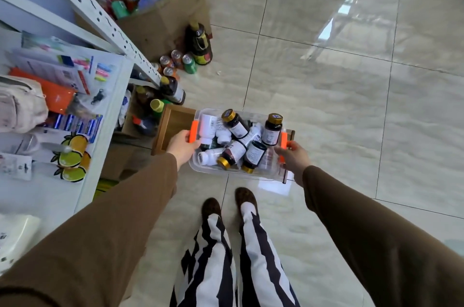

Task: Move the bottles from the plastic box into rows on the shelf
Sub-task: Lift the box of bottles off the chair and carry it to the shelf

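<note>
A clear plastic box (272,173) with orange handles is in front of me, over a wooden tray on the tiled floor. It is full of several small bottles (241,140), white ones and dark ones with gold caps, lying jumbled. My left hand (182,147) grips the box's left orange handle. My right hand (292,157) grips the right orange handle. The white metal shelf (105,95) stands at my left, its level covered with stationery and packets.
A wooden tray (173,122) lies on the floor under and left of the box. Larger bottles and cans (180,62) stand on the floor by the shelf post. An open cardboard carton (163,20) of goods sits behind. My feet are just below the box. Open floor lies to the right.
</note>
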